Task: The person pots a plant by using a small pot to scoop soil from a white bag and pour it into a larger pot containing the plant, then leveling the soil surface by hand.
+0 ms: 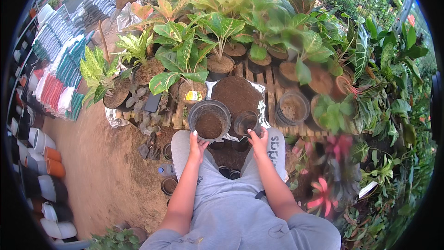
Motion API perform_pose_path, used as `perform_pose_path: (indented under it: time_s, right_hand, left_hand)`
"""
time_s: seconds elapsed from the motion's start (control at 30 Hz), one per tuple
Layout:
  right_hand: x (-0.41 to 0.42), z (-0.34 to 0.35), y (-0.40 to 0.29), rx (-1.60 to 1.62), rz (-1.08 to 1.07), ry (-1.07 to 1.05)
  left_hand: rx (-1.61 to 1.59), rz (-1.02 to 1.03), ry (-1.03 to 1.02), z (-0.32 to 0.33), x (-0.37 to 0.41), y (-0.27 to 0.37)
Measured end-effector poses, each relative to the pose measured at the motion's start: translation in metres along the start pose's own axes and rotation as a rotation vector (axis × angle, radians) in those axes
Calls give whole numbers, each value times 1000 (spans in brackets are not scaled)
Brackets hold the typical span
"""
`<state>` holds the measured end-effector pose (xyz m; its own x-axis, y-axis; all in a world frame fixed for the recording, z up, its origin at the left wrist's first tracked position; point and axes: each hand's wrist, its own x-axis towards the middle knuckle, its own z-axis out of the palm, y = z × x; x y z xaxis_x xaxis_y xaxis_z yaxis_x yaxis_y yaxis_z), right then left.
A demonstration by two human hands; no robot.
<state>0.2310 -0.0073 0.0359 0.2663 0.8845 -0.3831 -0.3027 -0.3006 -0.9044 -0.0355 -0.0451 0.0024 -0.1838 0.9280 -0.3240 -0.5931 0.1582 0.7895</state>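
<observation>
My left hand (197, 147) grips the near rim of a large black plastic pot (191, 119), which has brown soil in its bottom. In my right hand (258, 141) is a smaller dark plastic pot (247, 122), tilted over the front of the soil heap. That heap of dark potting soil (236, 95) fills an opened silvery sack (261, 90) just beyond both pots. My knees in grey trousers flank the sack's front edge. Whether the small pot contains soil is hard to tell.
Stacked empty black pots (292, 108) stand on the slatted wooden bench (270, 86) at right. Potted aglaonema plants (218, 34) crowd the back. A dark phone (153, 102) lies at left, above a water bottle (166, 170) on the ground. Pink bromeliads (322, 196) grow at right.
</observation>
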Motion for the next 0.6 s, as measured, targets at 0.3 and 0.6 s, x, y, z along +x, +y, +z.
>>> perform_pose_path:
  time_s: [0.3,0.6]
  right_hand:
    - [-3,6,-80,-256,-580,135]
    - [-48,47,-62,-912,-864,-346]
  left_hand:
    - [317,-65,62,26,-9,6]
    - [317,-99,-11,26,-12,9]
